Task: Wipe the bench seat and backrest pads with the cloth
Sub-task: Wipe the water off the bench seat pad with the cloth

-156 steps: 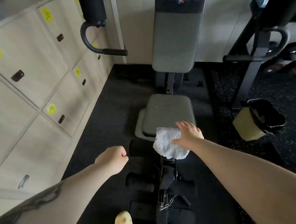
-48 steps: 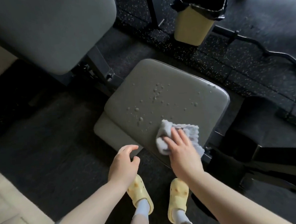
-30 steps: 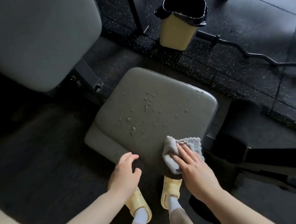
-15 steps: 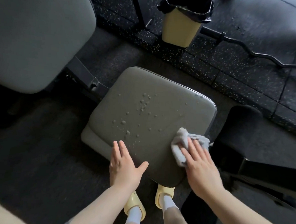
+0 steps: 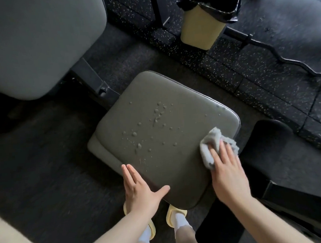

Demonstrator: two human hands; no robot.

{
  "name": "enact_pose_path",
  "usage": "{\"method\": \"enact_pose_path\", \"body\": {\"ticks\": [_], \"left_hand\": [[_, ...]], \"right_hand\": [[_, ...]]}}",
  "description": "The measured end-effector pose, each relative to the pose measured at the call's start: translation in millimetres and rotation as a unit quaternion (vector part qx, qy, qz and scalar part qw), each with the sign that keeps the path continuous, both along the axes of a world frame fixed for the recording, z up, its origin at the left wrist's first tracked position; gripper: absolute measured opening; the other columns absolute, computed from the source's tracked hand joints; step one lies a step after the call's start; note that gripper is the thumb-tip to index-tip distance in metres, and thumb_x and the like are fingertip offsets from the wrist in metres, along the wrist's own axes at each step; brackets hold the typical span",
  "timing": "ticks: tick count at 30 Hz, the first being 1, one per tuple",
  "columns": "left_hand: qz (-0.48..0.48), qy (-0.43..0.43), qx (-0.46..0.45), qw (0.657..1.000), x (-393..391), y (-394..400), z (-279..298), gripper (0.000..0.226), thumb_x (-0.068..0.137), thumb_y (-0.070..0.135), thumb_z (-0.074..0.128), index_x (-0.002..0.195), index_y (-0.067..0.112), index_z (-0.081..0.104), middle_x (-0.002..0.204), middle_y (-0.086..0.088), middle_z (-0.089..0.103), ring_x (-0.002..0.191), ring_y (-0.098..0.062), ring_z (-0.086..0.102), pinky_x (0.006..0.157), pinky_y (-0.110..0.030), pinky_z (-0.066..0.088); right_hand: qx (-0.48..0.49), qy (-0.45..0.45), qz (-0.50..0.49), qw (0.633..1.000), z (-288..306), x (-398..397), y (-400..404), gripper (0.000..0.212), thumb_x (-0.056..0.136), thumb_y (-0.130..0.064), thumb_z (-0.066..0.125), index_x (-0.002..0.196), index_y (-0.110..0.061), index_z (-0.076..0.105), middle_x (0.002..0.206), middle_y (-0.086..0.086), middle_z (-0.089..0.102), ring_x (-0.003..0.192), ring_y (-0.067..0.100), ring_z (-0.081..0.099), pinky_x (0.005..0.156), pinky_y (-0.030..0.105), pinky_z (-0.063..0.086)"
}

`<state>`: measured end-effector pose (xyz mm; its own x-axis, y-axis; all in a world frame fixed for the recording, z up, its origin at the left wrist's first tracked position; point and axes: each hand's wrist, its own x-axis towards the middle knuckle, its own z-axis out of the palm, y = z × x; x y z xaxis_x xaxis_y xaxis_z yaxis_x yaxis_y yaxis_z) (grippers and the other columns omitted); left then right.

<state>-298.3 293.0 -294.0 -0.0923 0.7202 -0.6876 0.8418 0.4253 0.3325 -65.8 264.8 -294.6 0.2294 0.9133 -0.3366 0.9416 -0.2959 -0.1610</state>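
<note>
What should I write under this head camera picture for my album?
Right hand presses cloth on the droplet-speckled seat pad; left hand rests flat on its near edge.

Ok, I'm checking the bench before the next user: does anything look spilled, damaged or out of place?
Yes: droplets of liquid are scattered across the middle of the seat pad, unwiped. The cloth under the right hand sits at the pad's right edge, clear of them. No damage shows.

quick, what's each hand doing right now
Left hand: open, flat on the seat pad, holding nothing.
Right hand: open, fingers pressing the cloth onto the pad.
</note>
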Motion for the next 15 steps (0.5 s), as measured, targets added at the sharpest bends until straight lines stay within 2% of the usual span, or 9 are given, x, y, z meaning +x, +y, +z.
{"method": "enact_pose_path", "body": {"ticks": [4,5,7,10,12,15], "left_hand": [[0.029,-0.014,-0.011,0.999,8,0,-4,0.144,0.065,0.073,0.066,0.138,0.005,-0.038,0.148,-0.007,-0.043,0.147,-0.026,-0.015,0.120,-0.034,0.010],[0.039,-0.015,-0.012,0.999,11,1,-5,0.147,0.062,0.075,0.066,0.134,0.006,-0.042,0.146,-0.007,-0.045,0.146,-0.026,-0.016,0.120,-0.033,0.009],[0.060,-0.026,-0.010,0.998,17,3,-6,0.150,0.058,0.074,0.069,0.126,0.009,-0.047,0.145,-0.007,-0.046,0.146,-0.025,-0.018,0.120,-0.032,0.007],[0.079,-0.062,0.011,0.995,15,1,-6,0.153,0.055,0.066,0.078,0.128,0.015,-0.045,0.147,-0.005,-0.045,0.145,-0.021,-0.021,0.116,-0.026,-0.003],[0.080,-0.075,0.029,0.994,9,-4,-6,0.154,0.054,0.062,0.082,0.135,0.015,-0.040,0.149,-0.002,-0.042,0.145,-0.017,-0.021,0.113,-0.022,-0.007],[0.060,-0.046,0.046,0.996,4,-5,-6,0.154,0.052,0.070,0.077,0.143,0.012,-0.033,0.151,0.000,-0.039,0.146,-0.018,-0.016,0.119,-0.030,0.002]], "right_hand": [[-0.026,0.040,-0.121,0.992,-1,-10,80,0.064,0.094,-0.016,0.043,0.152,-0.026,0.019,0.162,0.007,-0.001,0.149,0.025,-0.006,0.120,0.041,0.005],[-0.029,0.046,-0.118,0.992,0,-19,88,0.064,0.094,-0.017,0.043,0.152,-0.027,0.018,0.162,0.006,-0.003,0.149,0.025,-0.008,0.120,0.041,0.005],[-0.016,0.067,-0.042,0.997,1,-37,72,0.063,0.094,-0.015,0.043,0.151,-0.028,0.023,0.162,0.005,0.000,0.149,0.025,-0.006,0.121,0.043,0.008],[-0.011,0.075,0.048,0.996,7,-42,11,0.059,0.090,-0.014,0.047,0.147,-0.029,0.036,0.160,0.002,0.017,0.149,0.023,0.010,0.118,0.043,0.020],[-0.018,0.057,0.033,0.998,6,-26,4,0.056,0.090,-0.018,0.046,0.144,-0.028,0.040,0.158,0.003,0.024,0.147,0.023,0.019,0.115,0.046,0.028],[-0.003,0.043,-0.035,0.998,-1,-21,52,0.063,0.093,-0.013,0.044,0.151,-0.028,0.026,0.162,0.006,0.009,0.149,0.027,0.005,0.119,0.048,0.016]]}}
